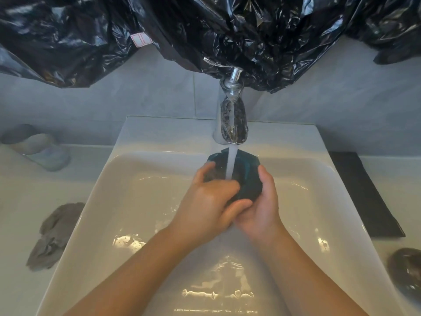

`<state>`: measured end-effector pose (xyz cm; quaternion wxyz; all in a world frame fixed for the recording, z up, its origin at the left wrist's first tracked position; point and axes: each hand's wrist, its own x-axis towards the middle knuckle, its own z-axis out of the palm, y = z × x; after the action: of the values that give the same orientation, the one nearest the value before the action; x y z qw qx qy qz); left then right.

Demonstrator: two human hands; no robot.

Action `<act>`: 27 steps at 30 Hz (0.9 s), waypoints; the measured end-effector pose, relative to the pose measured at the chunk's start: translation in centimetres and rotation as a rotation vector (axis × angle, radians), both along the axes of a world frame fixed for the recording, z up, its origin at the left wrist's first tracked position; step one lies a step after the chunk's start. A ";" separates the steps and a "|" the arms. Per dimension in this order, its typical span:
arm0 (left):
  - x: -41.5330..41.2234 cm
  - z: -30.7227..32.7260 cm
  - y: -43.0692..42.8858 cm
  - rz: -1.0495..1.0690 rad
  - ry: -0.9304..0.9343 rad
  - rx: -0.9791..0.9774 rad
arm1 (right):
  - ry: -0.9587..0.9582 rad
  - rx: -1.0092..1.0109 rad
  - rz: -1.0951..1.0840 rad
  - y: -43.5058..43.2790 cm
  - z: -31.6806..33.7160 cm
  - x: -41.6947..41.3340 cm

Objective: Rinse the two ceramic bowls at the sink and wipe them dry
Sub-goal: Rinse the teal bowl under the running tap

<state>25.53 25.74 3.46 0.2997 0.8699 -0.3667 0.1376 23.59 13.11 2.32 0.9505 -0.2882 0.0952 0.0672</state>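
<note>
Two hands: the left hand (205, 201) and the right hand (259, 210). Two dark bowls: the held bowl (248, 188) and the counter bowl (404, 270) (the latter blurred, far right). One tap (231, 115), one stream of water (231, 163), one sink (159, 133), one grey cloth (54, 236), one black mat (364, 192).

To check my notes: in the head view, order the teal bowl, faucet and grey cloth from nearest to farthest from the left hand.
1. teal bowl: in the grip of the left hand.
2. faucet: straight behind the bowl.
3. grey cloth: far off to the left.
</note>
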 end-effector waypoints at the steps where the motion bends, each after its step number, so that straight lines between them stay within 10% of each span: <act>1: 0.3 -0.3 0.7 -0.028 -0.084 0.082 | 0.016 -0.006 0.015 -0.1 0.0 0.0; 8: 2.4 -0.6 3.6 -0.062 -0.232 0.521 | 0.052 -0.059 0.098 -0.7 -0.2 0.3; 20: -1.0 -0.2 -0.9 0.058 0.039 -0.094 | 0.034 0.039 -0.024 -0.4 0.0 0.1; 27: 1.4 -0.2 2.2 -0.040 -0.190 0.278 | 0.108 -0.002 0.018 -0.6 -0.3 0.4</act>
<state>26.93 27.94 3.24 0.1431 0.8786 -0.4263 0.1610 24.00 12.52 1.98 0.9431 -0.2858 0.1436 0.0912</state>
